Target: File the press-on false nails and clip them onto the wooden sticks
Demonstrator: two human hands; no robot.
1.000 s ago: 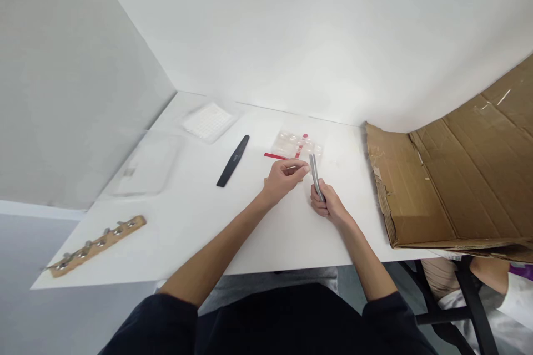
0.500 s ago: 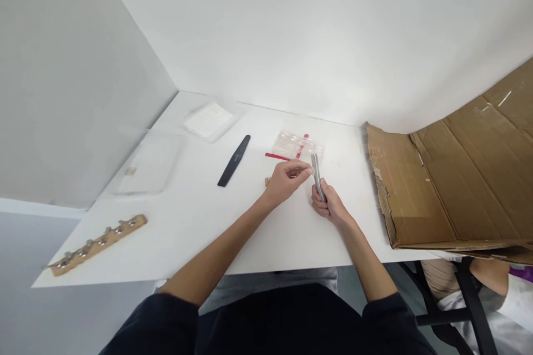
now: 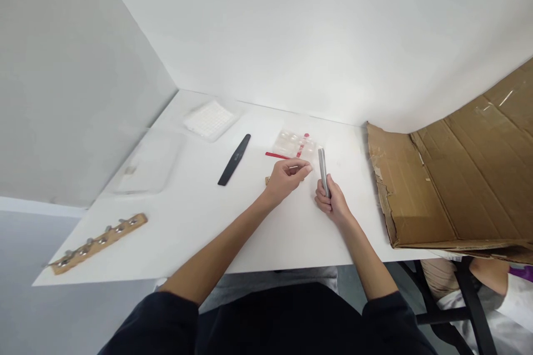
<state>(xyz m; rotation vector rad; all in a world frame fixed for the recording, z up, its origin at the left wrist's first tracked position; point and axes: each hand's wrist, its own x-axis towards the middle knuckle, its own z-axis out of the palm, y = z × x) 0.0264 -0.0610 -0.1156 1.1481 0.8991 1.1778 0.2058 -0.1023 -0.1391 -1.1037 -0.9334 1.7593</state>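
Note:
My left hand [image 3: 288, 176] is closed in a pinch above the table, its thumb and forefinger together on a small whitish piece [image 3: 308, 167], too small to make out well. My right hand [image 3: 332, 198] is wrapped around the lower end of a slim grey nail file [image 3: 322, 169], which stands nearly upright. A small gap separates the file from my left fingertips. Just beyond my left hand lie a clear plastic case [image 3: 287, 142] with rounded compartments and a red strip [image 3: 276, 155]. A wooden piece [image 3: 267, 180] is mostly hidden behind my left hand.
A black nail file [image 3: 234, 160] lies left of my hands. Farther left are a clear packet with white tabs [image 3: 210, 119], a clear plastic tray [image 3: 145, 163] and a wooden strip with metal pegs [image 3: 100, 242]. An open cardboard box [image 3: 412, 188] borders the right; another person's arm [image 3: 490, 275] shows below it.
My right hand has moved slightly right with the grey nail file, taking it away from the left fingertips. My left hand stays almost where it was, still pinching.

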